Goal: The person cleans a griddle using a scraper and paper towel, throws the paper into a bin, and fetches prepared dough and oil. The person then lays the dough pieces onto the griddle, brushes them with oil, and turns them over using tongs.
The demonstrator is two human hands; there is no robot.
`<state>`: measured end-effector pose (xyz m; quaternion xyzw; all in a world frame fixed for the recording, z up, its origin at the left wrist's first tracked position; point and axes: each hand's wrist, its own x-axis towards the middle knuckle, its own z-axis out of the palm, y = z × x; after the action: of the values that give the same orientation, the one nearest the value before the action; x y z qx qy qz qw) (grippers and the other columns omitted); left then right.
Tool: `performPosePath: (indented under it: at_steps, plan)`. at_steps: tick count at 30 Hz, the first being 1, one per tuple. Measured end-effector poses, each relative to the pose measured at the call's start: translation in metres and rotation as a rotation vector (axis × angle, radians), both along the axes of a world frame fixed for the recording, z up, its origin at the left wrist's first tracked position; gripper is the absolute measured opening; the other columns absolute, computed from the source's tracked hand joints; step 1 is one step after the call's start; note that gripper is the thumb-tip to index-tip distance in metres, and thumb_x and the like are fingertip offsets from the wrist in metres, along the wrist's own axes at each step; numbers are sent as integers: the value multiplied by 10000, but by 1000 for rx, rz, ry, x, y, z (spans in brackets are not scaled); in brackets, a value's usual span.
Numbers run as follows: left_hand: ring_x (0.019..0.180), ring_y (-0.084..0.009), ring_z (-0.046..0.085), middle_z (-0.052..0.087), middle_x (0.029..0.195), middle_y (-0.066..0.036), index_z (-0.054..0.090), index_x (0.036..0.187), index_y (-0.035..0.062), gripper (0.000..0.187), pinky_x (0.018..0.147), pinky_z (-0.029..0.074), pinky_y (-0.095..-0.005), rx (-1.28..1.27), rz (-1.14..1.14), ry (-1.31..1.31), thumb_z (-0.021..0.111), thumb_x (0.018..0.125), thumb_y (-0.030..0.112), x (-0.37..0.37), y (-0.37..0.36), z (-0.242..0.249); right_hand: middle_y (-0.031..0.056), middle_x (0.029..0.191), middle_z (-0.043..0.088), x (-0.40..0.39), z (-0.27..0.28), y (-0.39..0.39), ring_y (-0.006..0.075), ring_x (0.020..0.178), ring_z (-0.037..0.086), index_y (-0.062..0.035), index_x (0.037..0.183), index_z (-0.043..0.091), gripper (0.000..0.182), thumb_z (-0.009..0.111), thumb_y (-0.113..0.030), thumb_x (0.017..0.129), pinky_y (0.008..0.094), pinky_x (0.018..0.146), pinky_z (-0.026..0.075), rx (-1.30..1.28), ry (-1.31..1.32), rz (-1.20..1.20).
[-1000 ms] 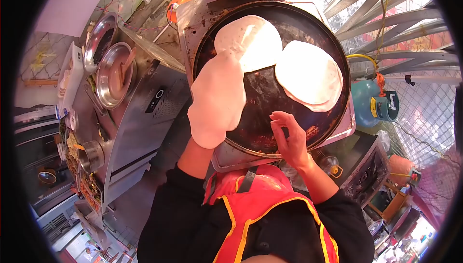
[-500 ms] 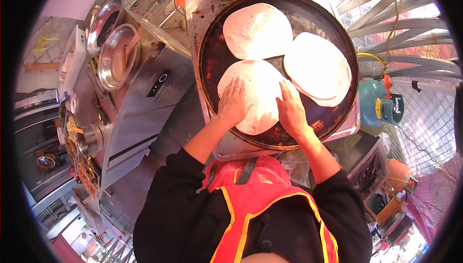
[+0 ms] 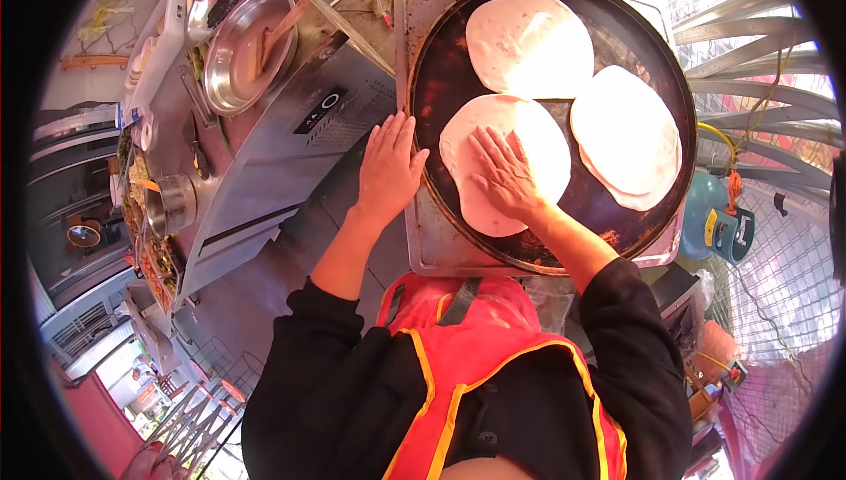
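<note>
Three pale flatbreads lie on a large round dark griddle (image 3: 634,226). My right hand (image 3: 507,173) rests flat on the near flatbread (image 3: 551,141), its fingers outstretched. That bread's left edge looks slightly uneven. My left hand (image 3: 389,167) is off the bread, just outside the griddle's left rim, with fingers extended and nothing in them. Behind the near bread lies the far flatbread (image 3: 529,44), brightly sunlit. The right flatbread (image 3: 626,132) has a second layer's edge showing beneath it.
Left of the griddle stands a steel counter holding a metal bowl (image 3: 225,84) with a wooden utensil, a small pot (image 3: 172,204) and trays of food. A green gas cylinder (image 3: 705,207) with a yellow hose is at the right, near a wire mesh fence.
My left hand has left the near flatbread and moved out past the griddle's left rim. My right hand has moved from the bread's right edge onto its top. The view has shifted left.
</note>
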<state>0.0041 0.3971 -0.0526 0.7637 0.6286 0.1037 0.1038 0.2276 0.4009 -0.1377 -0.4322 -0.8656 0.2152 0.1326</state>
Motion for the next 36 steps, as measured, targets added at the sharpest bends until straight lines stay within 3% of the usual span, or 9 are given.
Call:
performPosePath:
  at_steps: [10,14,18,36]
  plan:
    - [1243,-317,427,470,1318,-191,479,1266,-13,441,1070,294,-416,7,-95,-106,540,894,216,16,0,1,93,1503,237,0,2,10,246,1400,188,-142,1438,295,610,475,-343,891,477,1140,61,76,-80,182]
    - [1241,-315,430,471,1318,-188,485,1261,-15,430,1066,302,-413,5,-121,-110,534,894,204,21,6,-8,96,1505,221,-14,0,5,277,1404,152,-139,1405,347,622,523,-359,850,505,1133,63,29,-10,61]
    - [1239,-317,432,473,1316,-185,486,1261,-13,424,1065,308,-406,13,-123,-125,533,890,186,27,11,-11,92,1509,214,-18,1,-2,273,1407,142,-145,1412,336,620,521,-352,858,504,1134,62,-7,3,120]
    - [1208,-327,458,491,1295,-191,488,1251,-12,407,1046,333,-401,24,-74,-138,537,883,154,13,12,-7,43,1482,301,5,3,5,216,1390,219,-131,1420,340,565,454,-300,893,495,1137,79,11,52,379]
